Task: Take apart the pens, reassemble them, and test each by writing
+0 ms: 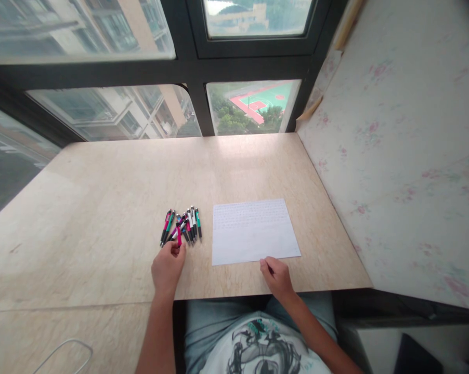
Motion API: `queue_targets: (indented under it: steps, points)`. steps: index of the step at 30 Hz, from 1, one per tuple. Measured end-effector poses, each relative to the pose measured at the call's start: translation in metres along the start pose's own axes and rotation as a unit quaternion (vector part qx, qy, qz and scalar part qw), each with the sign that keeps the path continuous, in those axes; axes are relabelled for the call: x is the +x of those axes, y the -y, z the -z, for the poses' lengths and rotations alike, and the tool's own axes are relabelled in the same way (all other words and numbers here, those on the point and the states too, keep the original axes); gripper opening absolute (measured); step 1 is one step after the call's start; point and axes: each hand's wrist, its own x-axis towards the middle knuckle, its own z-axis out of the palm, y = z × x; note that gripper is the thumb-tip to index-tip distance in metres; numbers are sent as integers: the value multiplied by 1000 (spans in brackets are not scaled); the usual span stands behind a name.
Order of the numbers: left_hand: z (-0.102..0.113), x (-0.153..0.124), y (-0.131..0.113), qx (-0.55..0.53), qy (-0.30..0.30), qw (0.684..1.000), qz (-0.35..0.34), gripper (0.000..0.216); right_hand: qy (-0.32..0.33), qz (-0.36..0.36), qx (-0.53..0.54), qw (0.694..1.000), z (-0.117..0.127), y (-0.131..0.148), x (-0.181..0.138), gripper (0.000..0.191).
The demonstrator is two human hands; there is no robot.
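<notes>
Several pens point(182, 226) with pink, teal and black barrels lie in a loose bunch on the beige desk point(113, 192). My left hand point(167, 267) reaches their near ends, fingers curled and pinched on a pink pen point(178, 236). To the right lies a white sheet of paper point(253, 230) with faint lines of writing on its upper half. My right hand point(276, 275) rests at the sheet's near edge, fingers curled, with a thin dark object between them that I cannot make out.
A window with dark frames point(195, 67) runs along the desk's far side. A floral-papered wall point(406, 156) borders the right. A white wire loop point(65, 355) lies on the lower left surface. My lap fills the gap under the near edge.
</notes>
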Motion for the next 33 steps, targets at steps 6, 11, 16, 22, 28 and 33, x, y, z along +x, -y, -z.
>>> queue_targets:
  steps: [6, 11, 16, 22, 28, 33]
  points:
    - [-17, -41, -46, -205, 138, 955, -161, 25, 26, -70, 103, 992, 11, 17, 10, 28]
    - [-43, -95, -95, -293, 302, 873, -246, 20, 59, -90, 178, 978, 12, 33, 18, 30]
    - [-58, -117, -106, -309, 323, 860, -248, 16, 51, -174, 241, 953, 10, 27, 20, 31]
    - [-62, -116, -100, -325, 339, 856, -217, 15, -15, -246, 346, 905, 19, 24, 27, 36]
    - [-55, -111, -106, -354, 335, 852, -190, 17, 6, -241, 371, 897, 16, 27, 25, 36]
    - [-53, -109, -111, -377, 305, 858, -173, 20, 50, -199, 308, 929, 16, 27, 21, 30]
